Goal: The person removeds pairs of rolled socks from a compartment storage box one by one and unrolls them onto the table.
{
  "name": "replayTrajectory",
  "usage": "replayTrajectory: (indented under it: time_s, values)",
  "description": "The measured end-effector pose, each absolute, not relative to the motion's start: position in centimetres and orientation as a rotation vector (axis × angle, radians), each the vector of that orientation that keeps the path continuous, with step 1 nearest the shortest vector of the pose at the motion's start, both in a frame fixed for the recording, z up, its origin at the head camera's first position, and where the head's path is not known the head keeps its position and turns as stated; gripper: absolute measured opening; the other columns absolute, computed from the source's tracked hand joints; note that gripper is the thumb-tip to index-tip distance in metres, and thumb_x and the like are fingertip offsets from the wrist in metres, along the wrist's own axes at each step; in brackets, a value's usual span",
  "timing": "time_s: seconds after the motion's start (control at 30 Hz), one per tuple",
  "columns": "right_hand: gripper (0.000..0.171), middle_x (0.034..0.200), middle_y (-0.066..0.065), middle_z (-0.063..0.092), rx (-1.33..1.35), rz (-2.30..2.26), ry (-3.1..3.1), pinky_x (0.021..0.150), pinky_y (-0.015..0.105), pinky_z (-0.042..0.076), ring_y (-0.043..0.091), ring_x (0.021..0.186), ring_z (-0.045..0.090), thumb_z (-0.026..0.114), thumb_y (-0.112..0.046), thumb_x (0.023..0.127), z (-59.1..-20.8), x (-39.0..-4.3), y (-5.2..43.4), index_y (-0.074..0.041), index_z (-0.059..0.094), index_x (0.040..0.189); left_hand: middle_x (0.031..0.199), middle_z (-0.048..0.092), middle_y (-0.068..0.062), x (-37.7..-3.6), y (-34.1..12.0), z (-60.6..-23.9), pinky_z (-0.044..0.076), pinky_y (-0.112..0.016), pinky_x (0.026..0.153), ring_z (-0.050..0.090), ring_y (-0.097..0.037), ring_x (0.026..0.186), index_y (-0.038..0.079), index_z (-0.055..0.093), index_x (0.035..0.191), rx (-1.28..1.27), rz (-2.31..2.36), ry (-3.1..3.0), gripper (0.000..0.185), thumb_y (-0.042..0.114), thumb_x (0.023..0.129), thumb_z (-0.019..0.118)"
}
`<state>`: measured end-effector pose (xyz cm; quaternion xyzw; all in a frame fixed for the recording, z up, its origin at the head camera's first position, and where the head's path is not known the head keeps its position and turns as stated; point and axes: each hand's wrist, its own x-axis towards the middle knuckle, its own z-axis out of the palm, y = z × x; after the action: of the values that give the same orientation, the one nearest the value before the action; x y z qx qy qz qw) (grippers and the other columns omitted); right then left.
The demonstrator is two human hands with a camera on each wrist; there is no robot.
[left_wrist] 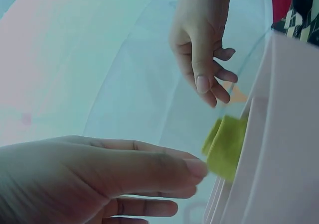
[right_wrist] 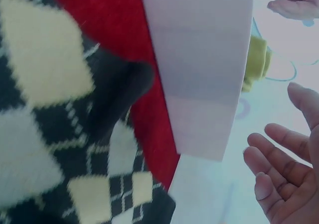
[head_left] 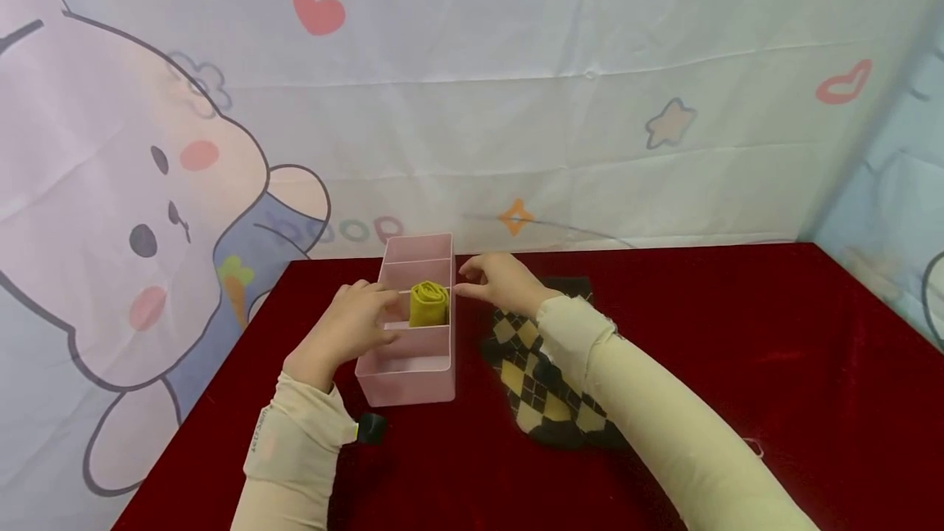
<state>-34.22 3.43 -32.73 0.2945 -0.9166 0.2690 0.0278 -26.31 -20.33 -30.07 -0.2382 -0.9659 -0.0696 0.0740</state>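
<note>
A pale pink plastic divided box holds a mustard-yellow rolled cloth on the deep red velvet-covered counter. Beside it lies a black knitted garment with a cream and tan argyle diamond pattern. The white backdrop sheet carries a pink cartoon rabbit, red hearts and a star.

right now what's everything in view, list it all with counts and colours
organizer box: 1, pink, divided into compartments, on the table between the hands
rolled cloth: 1, yellow-green, upright in a middle compartment of the box
argyle garment: 1, black with cream and tan diamonds, flat on the table right of the box
table cover: 1, dark red
backdrop: 1, pale with cartoon rabbit, hearts and star, behind the table
left hand: 1, cream sleeve, at the box's left wall
right hand: 1, cream sleeve, above the box's right wall, holding nothing
</note>
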Motion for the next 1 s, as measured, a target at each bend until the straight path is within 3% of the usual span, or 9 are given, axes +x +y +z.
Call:
replayTrajectory:
  time_s: [0.4, 0.7, 1.0]
  values:
    - [0.05, 0.11, 0.009, 0.07, 1.017, 0.72, -2.836, 0.094, 0.034, 0.049, 0.021, 0.099, 0.063, 0.073, -0.036, 0.083, -32.6, -34.2, -0.2, -0.004, 0.064, 0.121, 0.097, 0.066, -0.01, -26.8, -23.1, -30.5, 0.04, -0.053, 0.088, 0.056, -0.034, 0.101, 0.007, 0.068, 0.097, -0.66, -0.207, -2.983, 0.021, 0.015, 0.078, 0.073]
    - [0.043, 0.104, 0.006, 0.066, 0.966, 0.565, -2.914, 0.089, 0.033, 0.048, 0.018, 0.094, 0.056, 0.073, -0.034, 0.083, -33.4, -34.1, -1.2, -0.006, 0.065, 0.115, 0.096, 0.067, -0.007, -27.0, -23.2, -30.7, 0.039, -0.055, 0.089, 0.057, -0.034, 0.101, 0.01, 0.07, 0.094, -0.648, -0.262, -2.991, 0.018, 0.008, 0.075, 0.072]
    - [0.035, 0.099, 0.006, 0.068, 0.93, 0.674, -2.938, 0.086, 0.033, 0.05, 0.017, 0.088, 0.058, 0.073, -0.028, 0.084, -33.4, -33.9, -1.5, -0.006, 0.064, 0.11, 0.099, 0.067, -0.008, -26.9, -23.5, -30.7, 0.039, -0.057, 0.091, 0.057, -0.034, 0.103, 0.01, 0.072, 0.096, -0.61, -0.279, -3.004, 0.022, 0.005, 0.075, 0.073]
